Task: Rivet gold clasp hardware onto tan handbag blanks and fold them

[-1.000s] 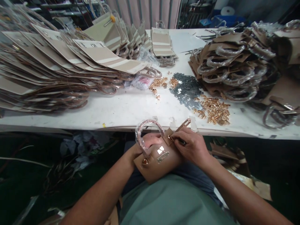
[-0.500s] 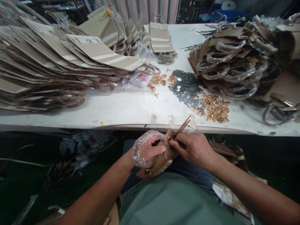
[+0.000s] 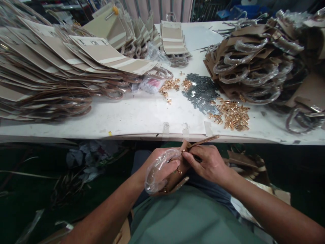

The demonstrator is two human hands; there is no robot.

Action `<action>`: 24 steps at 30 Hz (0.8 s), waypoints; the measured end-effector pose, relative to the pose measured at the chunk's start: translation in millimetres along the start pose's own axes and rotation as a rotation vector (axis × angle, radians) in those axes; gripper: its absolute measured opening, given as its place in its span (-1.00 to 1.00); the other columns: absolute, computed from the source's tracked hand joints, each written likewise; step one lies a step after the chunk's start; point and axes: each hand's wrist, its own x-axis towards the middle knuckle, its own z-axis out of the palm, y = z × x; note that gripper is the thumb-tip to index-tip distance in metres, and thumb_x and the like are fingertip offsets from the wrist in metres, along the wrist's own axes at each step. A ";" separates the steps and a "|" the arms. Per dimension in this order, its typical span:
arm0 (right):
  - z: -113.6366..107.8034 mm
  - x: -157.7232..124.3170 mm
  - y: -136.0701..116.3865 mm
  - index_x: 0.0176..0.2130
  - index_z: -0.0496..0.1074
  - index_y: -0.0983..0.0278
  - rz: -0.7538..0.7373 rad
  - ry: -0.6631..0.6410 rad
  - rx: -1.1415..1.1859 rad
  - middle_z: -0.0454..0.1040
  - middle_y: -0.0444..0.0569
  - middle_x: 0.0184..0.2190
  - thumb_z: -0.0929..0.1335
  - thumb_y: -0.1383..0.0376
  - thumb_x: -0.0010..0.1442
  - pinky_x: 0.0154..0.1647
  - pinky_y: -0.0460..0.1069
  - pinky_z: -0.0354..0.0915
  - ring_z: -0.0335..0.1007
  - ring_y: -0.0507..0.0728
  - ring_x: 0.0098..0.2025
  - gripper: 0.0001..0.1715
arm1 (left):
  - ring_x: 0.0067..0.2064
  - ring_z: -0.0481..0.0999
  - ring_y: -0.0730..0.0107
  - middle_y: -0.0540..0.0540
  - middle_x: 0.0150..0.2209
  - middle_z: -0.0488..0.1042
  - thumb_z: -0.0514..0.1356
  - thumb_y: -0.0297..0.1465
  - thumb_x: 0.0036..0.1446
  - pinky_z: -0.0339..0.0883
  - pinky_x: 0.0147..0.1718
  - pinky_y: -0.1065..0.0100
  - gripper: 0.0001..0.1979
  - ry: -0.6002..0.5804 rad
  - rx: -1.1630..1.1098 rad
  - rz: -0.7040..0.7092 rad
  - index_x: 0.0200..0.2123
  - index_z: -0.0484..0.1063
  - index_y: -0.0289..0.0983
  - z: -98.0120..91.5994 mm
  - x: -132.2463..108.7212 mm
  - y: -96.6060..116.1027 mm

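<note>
Over my lap I hold a small brown bag piece (image 3: 177,178) with gold fittings and a plastic-wrapped handle (image 3: 158,171). My left hand (image 3: 162,162) is closed round the piece, its fingers under the wrapped handle. My right hand (image 3: 205,162) is closed in a pinch on a thin dark tool at the piece's top edge, where a brown strap (image 3: 204,140) sticks out to the right.
The white table (image 3: 137,117) stands just ahead. It bears stacks of beige panels (image 3: 50,74) at left, brown bag pieces with wrapped handles (image 3: 254,67) at right, gold fittings (image 3: 232,115) and dark metal parts (image 3: 201,93) in the middle. Scraps lie on the floor.
The bag piece has tilted away so its front face no longer shows. The strap has swung down to the right. Both hands stay on the piece.
</note>
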 end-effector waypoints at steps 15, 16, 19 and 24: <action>-14.1 9.5 1.8 -0.28 0.52 0.30 -0.141 0.250 -0.271 0.61 -0.04 -0.42 0.39 0.18 0.44 -0.38 -0.01 0.26 0.56 0.10 -0.44 -0.72 | -0.26 0.55 0.27 -0.02 -0.32 0.63 0.20 -0.32 0.24 0.44 -0.23 0.35 -0.81 0.048 0.092 -0.042 -0.26 0.64 -0.21 -5.9 10.2 20.3; -11.9 9.7 1.1 -0.26 0.51 0.30 -0.139 0.276 -0.255 0.63 -0.04 -0.40 0.40 0.19 0.44 -0.38 -0.02 0.28 0.57 0.10 -0.43 -0.75 | -0.28 0.54 0.28 -0.02 -0.33 0.62 0.20 -0.31 0.23 0.43 -0.25 0.35 -0.81 0.074 0.093 -0.066 -0.27 0.63 -0.21 -4.0 8.6 19.6; -7.2 11.2 -2.9 -0.21 0.52 0.27 -0.139 0.346 -0.214 0.67 -0.06 -0.34 0.42 0.25 0.42 -0.32 -0.05 0.36 0.62 0.09 -0.36 -0.86 | -0.32 0.51 0.31 -0.01 -0.36 0.59 0.19 -0.32 0.23 0.40 -0.31 0.37 -0.80 0.120 0.082 -0.115 -0.28 0.62 -0.23 0.9 4.9 19.3; -3.1 12.1 -10.3 -0.20 0.56 0.25 -0.111 0.475 -0.195 0.68 -0.05 -0.33 0.46 0.30 0.38 -0.28 -0.05 0.42 0.63 0.10 -0.33 -0.94 | -0.34 0.49 0.33 -0.01 -0.38 0.58 0.19 -0.31 0.24 0.39 -0.33 0.38 -0.80 0.133 0.047 -0.106 -0.30 0.60 -0.23 3.0 3.6 20.4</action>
